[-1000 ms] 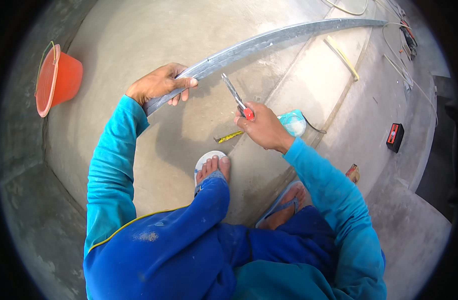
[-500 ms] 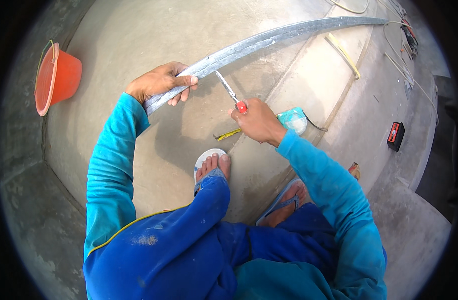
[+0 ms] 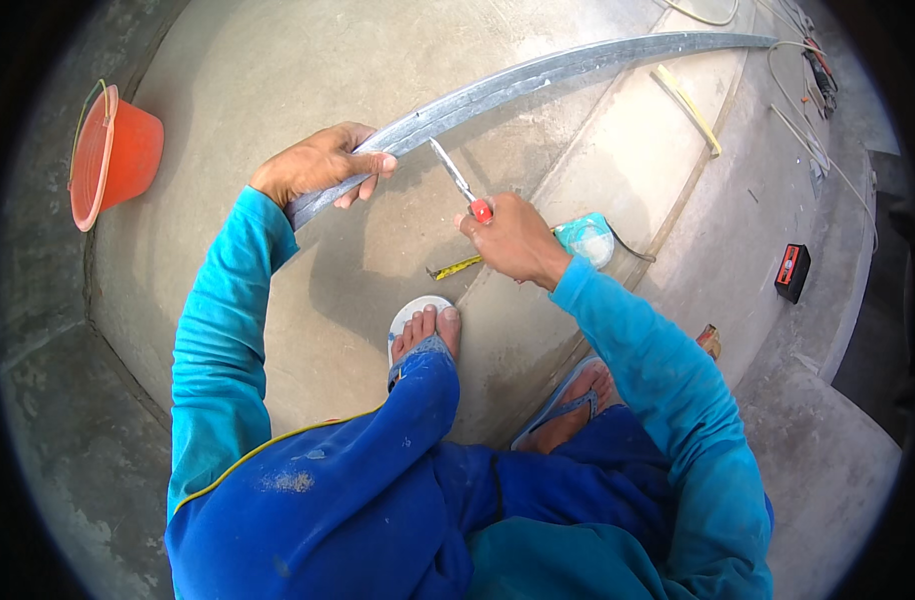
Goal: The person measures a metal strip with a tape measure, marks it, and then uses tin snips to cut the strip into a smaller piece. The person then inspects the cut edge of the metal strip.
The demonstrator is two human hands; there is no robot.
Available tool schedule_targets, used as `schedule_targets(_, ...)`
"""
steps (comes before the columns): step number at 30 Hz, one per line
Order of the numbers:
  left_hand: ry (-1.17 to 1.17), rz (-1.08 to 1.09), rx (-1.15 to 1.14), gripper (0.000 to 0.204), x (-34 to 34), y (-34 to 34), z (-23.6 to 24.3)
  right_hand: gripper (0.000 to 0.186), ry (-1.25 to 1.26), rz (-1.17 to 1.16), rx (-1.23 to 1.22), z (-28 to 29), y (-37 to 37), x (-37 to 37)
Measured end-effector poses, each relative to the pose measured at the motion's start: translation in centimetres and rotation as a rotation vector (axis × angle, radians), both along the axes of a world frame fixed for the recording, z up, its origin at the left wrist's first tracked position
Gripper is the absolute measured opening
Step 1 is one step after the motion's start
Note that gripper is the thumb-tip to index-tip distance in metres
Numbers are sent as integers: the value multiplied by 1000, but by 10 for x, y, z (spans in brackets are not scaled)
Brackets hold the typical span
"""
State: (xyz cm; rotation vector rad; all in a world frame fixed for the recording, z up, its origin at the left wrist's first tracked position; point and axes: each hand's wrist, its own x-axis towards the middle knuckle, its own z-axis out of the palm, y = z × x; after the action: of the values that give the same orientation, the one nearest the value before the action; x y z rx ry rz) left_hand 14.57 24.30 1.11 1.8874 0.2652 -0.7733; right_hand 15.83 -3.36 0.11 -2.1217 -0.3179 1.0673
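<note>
A long grey metal channel runs from my left hand to the far right. My left hand is closed round its near end, thumb on top. In my right hand is a pair of tin snips with red handles, most of the grip hidden by my fingers. The pointed silver tip is just below the channel's lower edge; whether it touches cannot be made out. A teal tape measure lies on the floor beyond my right wrist, with a short yellow blade showing to the left of that hand.
An orange bucket lies tipped at the far left by the wall. A pale yellowish strip, a black-and-red box, loose cables and a red-and-black power tool are on the right. My sandalled feet stand below my hands.
</note>
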Motion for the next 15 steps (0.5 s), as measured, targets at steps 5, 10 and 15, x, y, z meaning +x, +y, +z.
schedule_targets(5, -42, -62, 79, 53, -1, -1, 0, 38, 10, 8, -4, 3, 2, 2)
schedule_targets(10, -68, -98, 94, 50, -1, -3, 3, 39, 9, -23, -60, 0, 6, -3)
schedule_targets(15, -45, -79, 53, 44, -2, -3, 6, 39, -104, -2, -35, -15, 5, -9)
